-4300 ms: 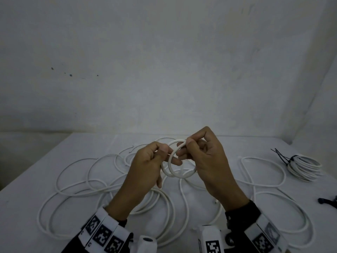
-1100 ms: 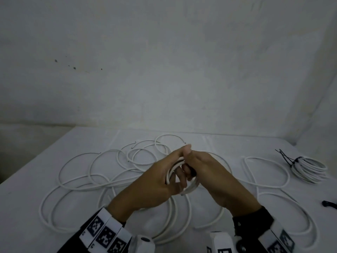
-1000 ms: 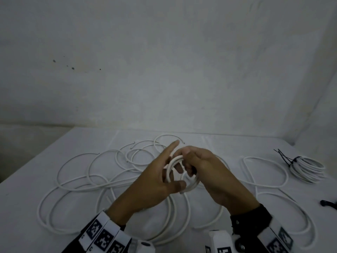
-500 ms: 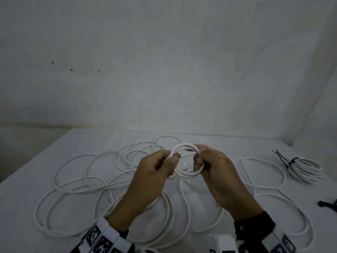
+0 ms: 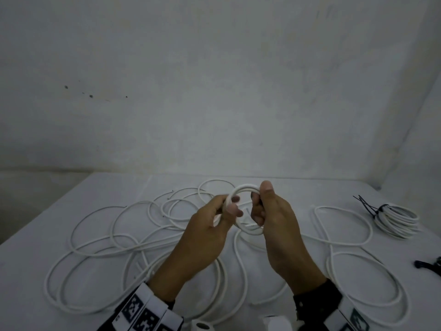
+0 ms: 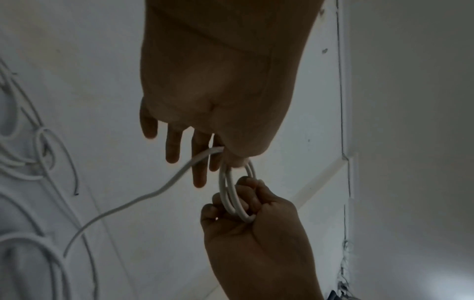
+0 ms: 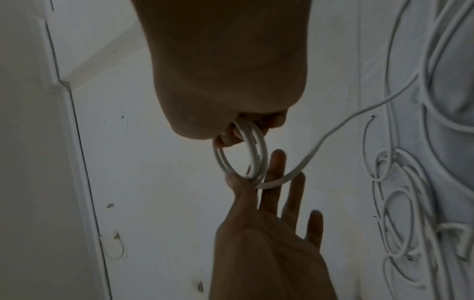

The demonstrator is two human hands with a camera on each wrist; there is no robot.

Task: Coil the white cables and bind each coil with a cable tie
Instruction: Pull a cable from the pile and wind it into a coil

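Note:
A small coil of white cable (image 5: 243,187) hangs above the table between both hands. My left hand (image 5: 232,206) pinches its left side with thumb and forefinger, the other fingers (image 6: 172,150) held straight. My right hand (image 5: 259,204) grips the right side, fingers curled through the loops (image 7: 256,158) and thumb on top. In the left wrist view the coil (image 6: 225,182) shows two or three turns. From the left-hand pinch the rest of the cable (image 6: 143,196) trails down to loose loops (image 5: 119,235) spread over the table.
A finished white coil (image 5: 396,220) bound with a black cable tie (image 5: 367,206) lies at the far right of the white table (image 5: 28,247). A small black object (image 5: 429,265) sits at the right edge. More loose loops (image 5: 358,271) lie on the right. Walls close off the back and right.
Over the last second the hands lifted and drew apart, and the coil now stands more upright between them. The right thumb has come up on top of the coil.

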